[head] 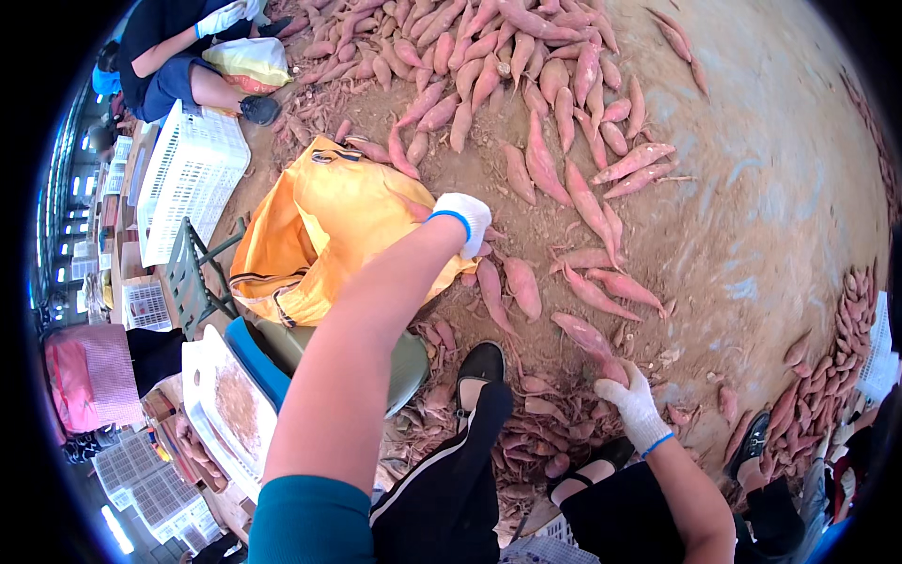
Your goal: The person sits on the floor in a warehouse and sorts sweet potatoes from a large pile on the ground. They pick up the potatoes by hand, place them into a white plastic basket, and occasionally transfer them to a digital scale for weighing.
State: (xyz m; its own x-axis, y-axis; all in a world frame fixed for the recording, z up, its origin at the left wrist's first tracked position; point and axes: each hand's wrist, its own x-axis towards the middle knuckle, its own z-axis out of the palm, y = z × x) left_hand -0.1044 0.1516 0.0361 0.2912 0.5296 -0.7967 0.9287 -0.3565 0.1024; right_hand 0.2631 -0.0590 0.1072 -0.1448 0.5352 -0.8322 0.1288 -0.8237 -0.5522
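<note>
My right hand point(632, 403), in a white knit glove with a blue cuff, grips the lower end of a pink-skinned sweet potato point(583, 335) held above the ground. My left hand point(464, 220), gloved alike, is at the right edge of a crumpled yellow-orange sack point(352, 211). Pink sweet potato skin shows on both sides of that glove. The fingers point away from me and are hidden, so whether they hold anything cannot be made out. Loose sweet potatoes point(522, 287) lie on the soil just right of the sack.
A big heap of sweet potatoes point(486, 63) spreads ahead. Small roots and trimmings point(542, 437) lie around my shoes. On the left stand a white plastic crate point(190, 169), a green folding chair point(194, 275) and a white tub point(229, 409). Another gloved person point(169, 63) sits at upper left.
</note>
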